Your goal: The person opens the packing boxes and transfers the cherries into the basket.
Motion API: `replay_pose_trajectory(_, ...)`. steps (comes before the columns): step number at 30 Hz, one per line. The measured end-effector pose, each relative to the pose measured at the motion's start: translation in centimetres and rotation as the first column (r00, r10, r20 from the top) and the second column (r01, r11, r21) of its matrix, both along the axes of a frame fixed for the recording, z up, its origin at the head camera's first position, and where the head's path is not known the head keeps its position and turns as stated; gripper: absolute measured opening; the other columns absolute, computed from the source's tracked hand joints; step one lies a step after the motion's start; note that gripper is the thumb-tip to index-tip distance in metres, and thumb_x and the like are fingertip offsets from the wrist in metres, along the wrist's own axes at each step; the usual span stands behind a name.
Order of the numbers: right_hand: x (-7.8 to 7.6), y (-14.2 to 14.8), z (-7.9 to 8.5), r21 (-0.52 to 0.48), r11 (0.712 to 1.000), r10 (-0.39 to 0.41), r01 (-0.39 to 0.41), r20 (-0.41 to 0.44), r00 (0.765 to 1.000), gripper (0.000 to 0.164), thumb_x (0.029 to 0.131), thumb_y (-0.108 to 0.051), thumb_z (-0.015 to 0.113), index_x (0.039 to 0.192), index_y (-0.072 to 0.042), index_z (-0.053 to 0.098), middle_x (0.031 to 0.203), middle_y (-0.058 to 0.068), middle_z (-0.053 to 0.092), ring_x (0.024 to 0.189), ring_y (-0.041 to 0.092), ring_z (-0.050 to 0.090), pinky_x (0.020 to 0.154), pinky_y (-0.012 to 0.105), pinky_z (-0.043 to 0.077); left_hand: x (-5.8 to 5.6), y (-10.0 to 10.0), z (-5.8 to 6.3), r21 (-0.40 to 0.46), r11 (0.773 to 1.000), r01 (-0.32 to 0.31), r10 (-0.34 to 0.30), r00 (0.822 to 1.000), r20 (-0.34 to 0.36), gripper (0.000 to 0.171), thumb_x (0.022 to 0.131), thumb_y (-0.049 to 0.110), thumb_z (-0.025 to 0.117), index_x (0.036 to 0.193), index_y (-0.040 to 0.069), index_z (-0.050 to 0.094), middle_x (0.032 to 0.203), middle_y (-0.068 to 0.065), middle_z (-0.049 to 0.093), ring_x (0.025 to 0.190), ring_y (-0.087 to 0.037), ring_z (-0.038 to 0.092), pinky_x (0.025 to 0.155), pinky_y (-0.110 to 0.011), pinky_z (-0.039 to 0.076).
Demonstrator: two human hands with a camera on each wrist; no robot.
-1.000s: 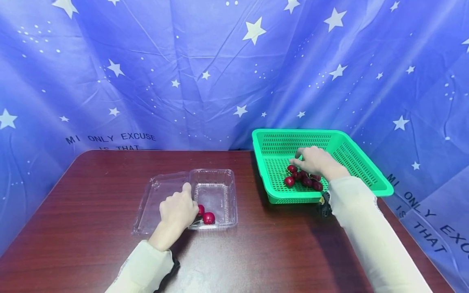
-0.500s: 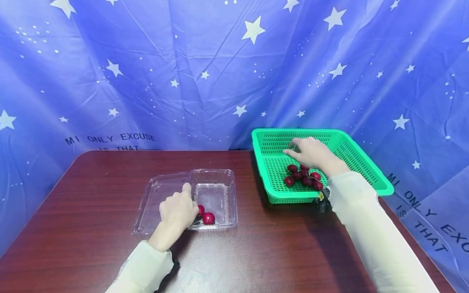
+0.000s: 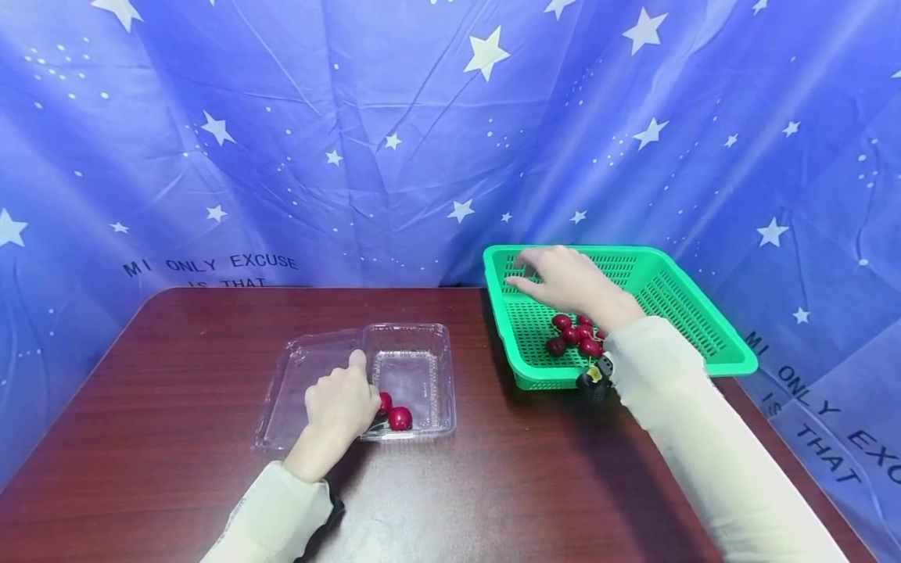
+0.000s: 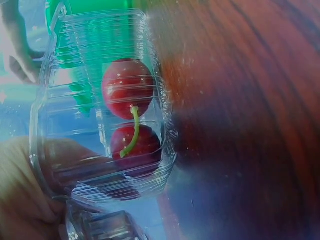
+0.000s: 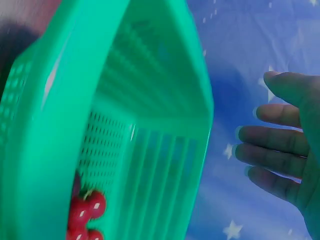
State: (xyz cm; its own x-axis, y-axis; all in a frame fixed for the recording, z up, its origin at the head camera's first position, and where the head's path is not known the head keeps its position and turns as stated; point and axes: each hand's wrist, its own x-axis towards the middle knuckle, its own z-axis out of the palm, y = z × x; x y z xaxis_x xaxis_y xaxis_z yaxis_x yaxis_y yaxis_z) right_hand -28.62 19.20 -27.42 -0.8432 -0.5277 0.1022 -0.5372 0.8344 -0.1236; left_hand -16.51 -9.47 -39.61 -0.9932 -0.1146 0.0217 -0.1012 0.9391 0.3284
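Note:
A clear plastic clamshell box [image 3: 439,391] lies with its lid [image 3: 281,407] folded out to the left. My left hand [image 3: 342,407] grips it at the hinge side, and fingers show through the plastic in the left wrist view. Two red cherries [image 3: 400,419] sit in the box's near left corner, one with a green stem [image 4: 135,132]. Over the left back part of a green basket [image 3: 524,375] hovers my right hand [image 3: 563,281], its fingers extended and holding nothing, as the right wrist view shows. Several cherries [image 3: 556,346] lie on the basket floor, partly hidden by the right wrist.
Everything stands on a dark red-brown wooden table [image 3: 450,493]. A blue star-patterned cloth [image 3: 394,188] hangs behind the table and along its sides. The basket's raised walls stand around the cherries at the table's right back.
My right hand has risen away from the cherries and moved left and back over the basket, uncovering more of them. My left hand and the box have stayed in place.

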Motion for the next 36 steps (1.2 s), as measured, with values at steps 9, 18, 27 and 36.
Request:
replay_pose_trajectory(9,2.0,-4.8,-0.4,0.086,0.985,0.153,-0.149,-0.041,0.987,0.041,0.092,-0.038,0.060,0.114,-0.005,0.065,0.107,0.014,0.072,0.093,0.026,0.065,0.080,0.047,0.056,0.1,0.0,0.0,0.005,1.000,0.000,0.000,1.000,-0.001,0.023,0.082,0.019,0.059,0.096,0.004,0.047,0.079,-0.027,0.069,0.068,-0.045,0.064,0.053,-0.053,0.048)
replay_pose_trajectory(18,4.4,-9.2,-1.9,0.210,0.919,0.348,-0.333,-0.035,0.937,0.041,0.089,-0.040,0.062,0.113,-0.007,0.066,0.100,0.010,0.073,0.089,0.024,0.068,0.078,0.043,0.058,0.1,0.0,0.0,0.001,1.000,-0.005,0.005,1.000,-0.002,0.023,0.082,0.019,0.059,0.095,0.004,0.047,0.079,-0.027,0.069,0.067,-0.045,0.064,0.053,-0.053,0.048)
replay_pose_trajectory(27,6.6,-11.7,-3.8,0.327,0.848,0.438,-0.417,0.010,0.899,0.039,0.090,-0.041,0.061,0.113,-0.010,0.065,0.104,0.007,0.072,0.090,0.022,0.068,0.077,0.040,0.058,0.0,-0.1,0.0,-0.007,1.000,-0.003,0.003,1.000,0.003,0.028,0.082,0.020,0.060,0.101,0.003,0.048,0.080,-0.027,0.070,0.067,-0.044,0.065,0.054,-0.053,0.049)
replay_pose_trajectory(36,8.2,-12.6,-6.0,0.411,0.774,0.517,-0.481,0.027,0.855,0.033,0.088,-0.039,0.065,0.108,-0.014,0.066,0.098,0.001,0.073,0.089,0.019,0.067,0.076,0.037,0.058,0.0,0.0,-0.2,-0.017,1.000,-0.007,0.007,1.000,-0.004,0.028,0.082,0.021,0.061,0.099,0.003,0.048,0.078,-0.027,0.070,0.065,-0.044,0.065,0.053,-0.052,0.049)
